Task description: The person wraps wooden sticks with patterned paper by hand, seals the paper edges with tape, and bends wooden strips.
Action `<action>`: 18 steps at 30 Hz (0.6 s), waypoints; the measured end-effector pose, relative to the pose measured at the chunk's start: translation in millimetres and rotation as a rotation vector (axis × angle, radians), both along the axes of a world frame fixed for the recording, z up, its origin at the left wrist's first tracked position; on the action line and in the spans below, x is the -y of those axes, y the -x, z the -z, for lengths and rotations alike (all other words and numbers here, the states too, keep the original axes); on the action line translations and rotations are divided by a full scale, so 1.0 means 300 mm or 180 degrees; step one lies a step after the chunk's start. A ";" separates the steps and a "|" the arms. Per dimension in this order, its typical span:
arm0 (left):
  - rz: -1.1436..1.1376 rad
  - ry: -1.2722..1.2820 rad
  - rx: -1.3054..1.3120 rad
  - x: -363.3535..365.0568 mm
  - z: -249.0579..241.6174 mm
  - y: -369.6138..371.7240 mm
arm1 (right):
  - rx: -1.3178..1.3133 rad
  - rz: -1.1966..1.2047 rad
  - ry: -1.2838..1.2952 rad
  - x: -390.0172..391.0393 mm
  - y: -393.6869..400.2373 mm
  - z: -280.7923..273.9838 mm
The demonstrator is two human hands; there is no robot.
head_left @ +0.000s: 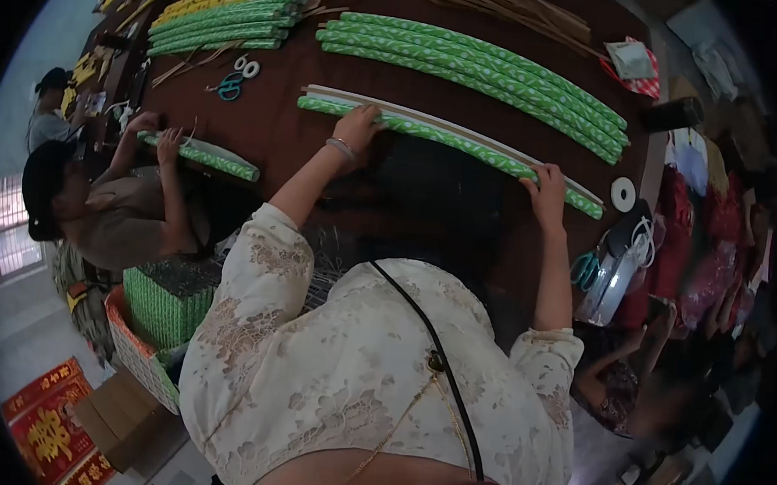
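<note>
Across the near side of the brown tabletop (268,109): one green patterned strip (451,140), lying lengthwise in front of the wearer, slightly slanted, right end nearer the body. A pale slat (461,128) runs along its far edge.

Left hand (358,127): fingers bent over the strip toward its left end; whether they grip or only press, cannot tell. Bangle (341,146) at that wrist. Right hand (545,194): gripping the strip short of its right end, thumb on the near side, fingers beyond.

Beyond the strip: a row of similar green lengths (472,64), side by side. Upper left: a stack of green and yellow lengths (224,27); nearer than it, two white tape rolls (252,69) just beside teal-handled scissors (230,87). Right of the strip: another white roll (622,194).

Left of the wearer: another person's hands (170,146) on a separate green piece (221,161).
</note>
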State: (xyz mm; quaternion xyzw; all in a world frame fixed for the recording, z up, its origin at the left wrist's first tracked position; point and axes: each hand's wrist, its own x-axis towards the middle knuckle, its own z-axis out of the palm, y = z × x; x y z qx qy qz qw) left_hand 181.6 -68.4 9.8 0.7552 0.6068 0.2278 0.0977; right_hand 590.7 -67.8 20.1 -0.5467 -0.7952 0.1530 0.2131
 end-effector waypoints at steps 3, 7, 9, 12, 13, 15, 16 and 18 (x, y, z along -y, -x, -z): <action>0.0024 0.0266 -0.0104 0.005 -0.013 0.013 | 0.0076 -0.0015 0.0220 -0.009 -0.010 0.012; -0.0082 0.0447 -0.0163 -0.026 0.016 0.014 | 0.0142 -0.0015 0.0192 -0.009 -0.002 0.006; -0.0101 0.0472 -0.0136 -0.027 0.024 0.014 | 0.0166 0.0015 0.0229 -0.002 -0.001 0.003; -0.0182 0.0714 -0.0133 -0.035 0.033 0.024 | 0.0025 0.0088 0.0183 0.006 0.007 0.003; -0.0032 0.0586 -0.0184 -0.042 0.033 0.030 | 0.0124 0.0078 0.0127 0.011 0.011 -0.002; 0.0117 0.0466 -0.0238 -0.046 0.021 0.034 | 0.0218 0.0066 0.0078 0.016 0.014 0.002; 0.0160 0.0411 -0.0277 -0.049 0.009 0.034 | 0.0248 0.0088 0.0021 0.016 0.014 0.012; 0.0247 0.0368 -0.0301 -0.055 -0.004 0.029 | 0.0295 0.0152 -0.0018 0.015 0.011 0.023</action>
